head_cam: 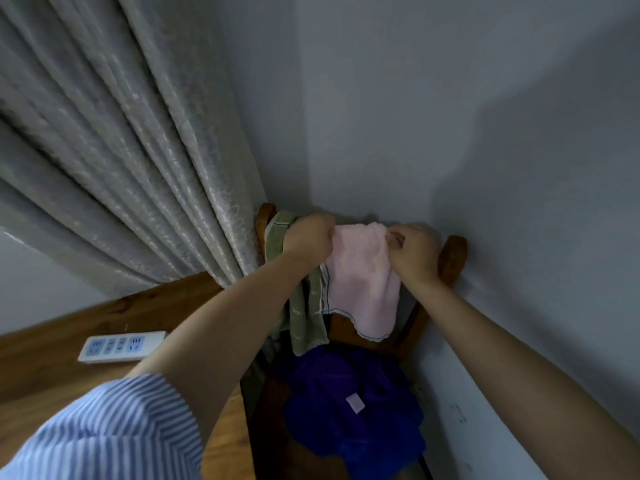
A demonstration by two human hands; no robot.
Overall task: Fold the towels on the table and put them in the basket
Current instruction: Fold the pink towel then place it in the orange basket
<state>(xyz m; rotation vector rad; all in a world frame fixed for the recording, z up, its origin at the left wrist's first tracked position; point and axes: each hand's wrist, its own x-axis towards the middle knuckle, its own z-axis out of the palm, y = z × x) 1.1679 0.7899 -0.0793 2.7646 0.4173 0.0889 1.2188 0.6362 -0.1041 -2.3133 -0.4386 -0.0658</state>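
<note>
A pink towel point(363, 282) hangs over the top rail of a wooden chair point(452, 258) set against the wall. My left hand point(308, 242) grips its upper left corner, and my right hand point(412, 249) pinches its upper right corner. Beside it on the left, a green towel point(306, 317) hangs from the same rail, partly behind my left forearm. On the chair seat below lies a crumpled blue and purple towel point(349, 407) with a small white label. No basket is in view.
A wooden table point(52, 368) at the left carries a white power strip point(121, 346). A grey curtain point(121, 150) hangs behind the table, touching the chair's left post. Grey walls close in behind and to the right of the chair.
</note>
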